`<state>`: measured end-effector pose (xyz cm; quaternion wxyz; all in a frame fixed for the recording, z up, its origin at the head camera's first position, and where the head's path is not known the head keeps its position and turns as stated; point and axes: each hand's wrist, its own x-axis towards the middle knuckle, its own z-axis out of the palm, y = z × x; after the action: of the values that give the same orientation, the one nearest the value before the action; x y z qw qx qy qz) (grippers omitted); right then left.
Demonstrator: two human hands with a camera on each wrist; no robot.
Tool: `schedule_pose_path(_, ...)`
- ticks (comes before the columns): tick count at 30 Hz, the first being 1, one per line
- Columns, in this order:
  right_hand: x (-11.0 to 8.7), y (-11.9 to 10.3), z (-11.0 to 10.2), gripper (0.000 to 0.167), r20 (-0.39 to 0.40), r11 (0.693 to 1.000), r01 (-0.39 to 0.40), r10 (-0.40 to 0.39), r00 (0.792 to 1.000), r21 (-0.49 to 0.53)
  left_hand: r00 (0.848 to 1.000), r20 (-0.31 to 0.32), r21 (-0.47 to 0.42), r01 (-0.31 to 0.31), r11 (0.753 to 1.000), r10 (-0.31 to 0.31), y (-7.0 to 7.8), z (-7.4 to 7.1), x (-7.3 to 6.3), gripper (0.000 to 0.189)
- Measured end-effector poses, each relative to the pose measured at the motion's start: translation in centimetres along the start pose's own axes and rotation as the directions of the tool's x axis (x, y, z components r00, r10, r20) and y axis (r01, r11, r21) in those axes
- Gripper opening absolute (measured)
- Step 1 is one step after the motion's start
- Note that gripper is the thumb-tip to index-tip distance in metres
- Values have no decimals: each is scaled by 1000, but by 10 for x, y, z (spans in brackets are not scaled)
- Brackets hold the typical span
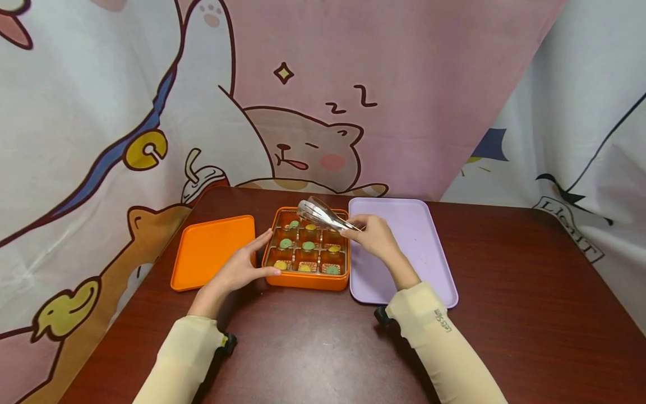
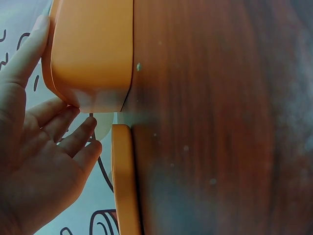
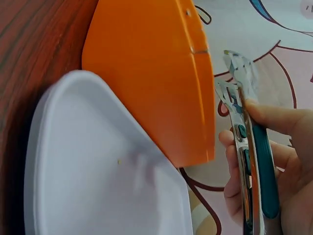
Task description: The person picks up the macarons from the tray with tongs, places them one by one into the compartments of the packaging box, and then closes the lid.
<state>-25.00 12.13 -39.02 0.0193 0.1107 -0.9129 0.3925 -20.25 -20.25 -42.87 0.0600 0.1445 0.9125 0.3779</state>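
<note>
An orange box with a clear divided insert stands at mid-table. Small round yellow and green pieces lie in its compartments. My left hand is spread round the front left corner of the box, thumb at the front rim and index finger along the left side. The other fingers are loosely bent in the left wrist view. My right hand grips metal tongs with teal handle pads. The tongs slant over the back compartments, their ends slightly apart in the right wrist view.
Left of the box lies a flat orange lid. A lilac tray with a few tiny crumbs lies to the right, close beside the box and under my right forearm. Behind the brown table hangs a cartoon-printed cloth.
</note>
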Motion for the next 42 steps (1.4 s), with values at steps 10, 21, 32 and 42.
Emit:
schedule_pose_path(10,-17,25,-31,33,-95,998,10,-4,995,67,1000,6,-1,4,1000,-4,0,-1,-1,97)
schedule_pose_path(21,-48,61,-73,39,-193,997,-71,67,979,-14,1000,11,0,6,1000,-6,-1,-1,-2,97)
schedule_pose_path(32,-79,101,-99,40,-221,986,-164,151,964,-38,1000,7,1,7,1000,-7,1,-2,-1,96)
schedule_pose_path(42,-94,129,-110,43,-182,962,-267,252,950,-64,1000,9,5,4,1000,-4,0,0,0,95)
